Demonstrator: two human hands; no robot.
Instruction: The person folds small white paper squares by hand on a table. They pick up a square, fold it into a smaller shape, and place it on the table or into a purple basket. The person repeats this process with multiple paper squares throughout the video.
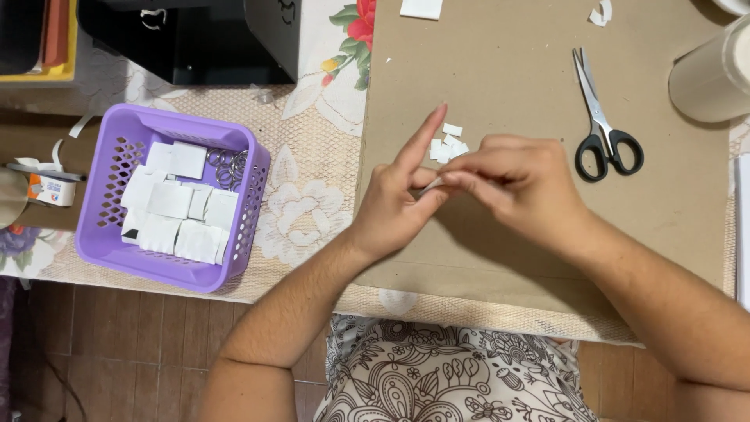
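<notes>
My left hand (398,203) and my right hand (519,184) meet over a brown cardboard sheet (500,70). Between their fingertips they pinch one small white piece (430,186). The left index finger points up and away. Just beyond the fingers lies a little heap of small white squares (448,145) on the cardboard.
A purple plastic basket (109,234) on the left holds several white square pieces and some metal rings (228,166). Black-handled scissors (601,125) lie at the right. A white roll (711,74) stands at the far right. A tape dispenser (47,186) sits at the left edge, a black box (195,39) behind the basket.
</notes>
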